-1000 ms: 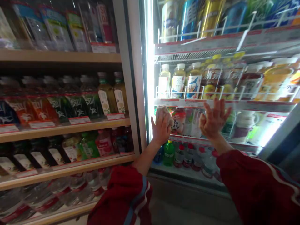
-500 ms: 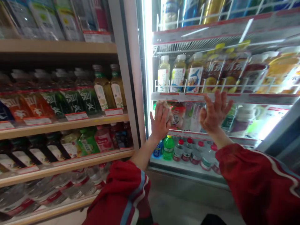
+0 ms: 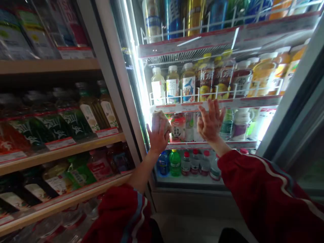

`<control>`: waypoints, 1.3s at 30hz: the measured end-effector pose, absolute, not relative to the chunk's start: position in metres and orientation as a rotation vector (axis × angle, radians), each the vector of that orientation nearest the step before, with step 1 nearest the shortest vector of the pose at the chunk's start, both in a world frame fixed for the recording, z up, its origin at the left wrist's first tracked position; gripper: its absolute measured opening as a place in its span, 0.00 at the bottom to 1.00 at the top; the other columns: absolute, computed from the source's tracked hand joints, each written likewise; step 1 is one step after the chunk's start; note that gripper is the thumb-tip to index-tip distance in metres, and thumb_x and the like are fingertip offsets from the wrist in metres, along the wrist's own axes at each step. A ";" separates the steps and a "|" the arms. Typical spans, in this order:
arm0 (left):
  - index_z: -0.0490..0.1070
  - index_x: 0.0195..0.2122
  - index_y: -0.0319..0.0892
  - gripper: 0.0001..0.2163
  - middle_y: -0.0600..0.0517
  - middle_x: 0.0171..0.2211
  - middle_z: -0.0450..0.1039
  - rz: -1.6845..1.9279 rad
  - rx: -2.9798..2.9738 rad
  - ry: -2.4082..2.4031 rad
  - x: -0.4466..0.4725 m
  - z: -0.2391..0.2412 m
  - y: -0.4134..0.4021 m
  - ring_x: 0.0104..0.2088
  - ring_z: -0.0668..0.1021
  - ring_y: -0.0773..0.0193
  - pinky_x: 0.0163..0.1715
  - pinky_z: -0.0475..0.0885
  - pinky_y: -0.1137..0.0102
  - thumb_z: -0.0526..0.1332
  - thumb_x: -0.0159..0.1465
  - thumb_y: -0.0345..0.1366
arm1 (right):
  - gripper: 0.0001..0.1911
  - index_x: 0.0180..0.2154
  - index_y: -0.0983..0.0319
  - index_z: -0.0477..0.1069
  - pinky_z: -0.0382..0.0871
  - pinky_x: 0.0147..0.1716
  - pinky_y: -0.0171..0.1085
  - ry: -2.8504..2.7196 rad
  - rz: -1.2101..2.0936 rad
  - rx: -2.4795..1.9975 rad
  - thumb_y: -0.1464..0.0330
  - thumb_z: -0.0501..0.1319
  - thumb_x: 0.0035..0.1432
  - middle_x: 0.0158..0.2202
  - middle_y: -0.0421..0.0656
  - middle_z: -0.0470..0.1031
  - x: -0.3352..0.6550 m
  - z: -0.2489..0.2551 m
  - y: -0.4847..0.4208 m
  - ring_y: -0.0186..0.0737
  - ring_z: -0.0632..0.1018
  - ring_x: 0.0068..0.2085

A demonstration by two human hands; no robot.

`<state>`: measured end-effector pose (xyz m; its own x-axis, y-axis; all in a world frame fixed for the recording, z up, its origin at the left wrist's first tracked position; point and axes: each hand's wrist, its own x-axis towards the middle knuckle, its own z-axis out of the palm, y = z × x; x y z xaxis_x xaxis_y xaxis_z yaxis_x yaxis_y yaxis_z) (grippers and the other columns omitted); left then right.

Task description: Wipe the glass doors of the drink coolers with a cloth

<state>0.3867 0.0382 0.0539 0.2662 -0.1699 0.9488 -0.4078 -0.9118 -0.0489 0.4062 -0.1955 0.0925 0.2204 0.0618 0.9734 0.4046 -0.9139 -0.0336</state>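
Note:
My left hand presses a crumpled pale cloth at the left side of the lit drinks fridge, with the fingers over it. Just right of that hand shows a bottle with a red label. My right hand is raised with its fingers spread and nothing in it, in front of the price strip of the middle shelf. Whether its fingertips touch a glass front, I cannot make out. Near its fingertips stand brown tea bottles.
Wooden shelves of bottled drinks stand at the left, beyond the fridge's upright frame. Small bottles, among them a green one, line the fridge's bottom. A grey door frame slants along the right.
The view has turned right, so the fridge and both hands sit further left in the picture. The cloth stays under my left hand; my right hand stays spread.

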 end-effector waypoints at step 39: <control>0.55 0.62 0.38 0.27 0.38 0.65 0.54 1.520 2.619 -0.543 0.317 0.013 -0.003 0.66 0.54 0.52 0.62 0.51 0.48 0.56 0.62 0.36 | 0.22 0.58 0.51 0.63 0.42 0.63 0.58 -0.983 -1.779 -2.298 0.69 0.52 0.63 0.63 0.44 0.62 0.390 0.076 -0.151 0.46 0.59 0.65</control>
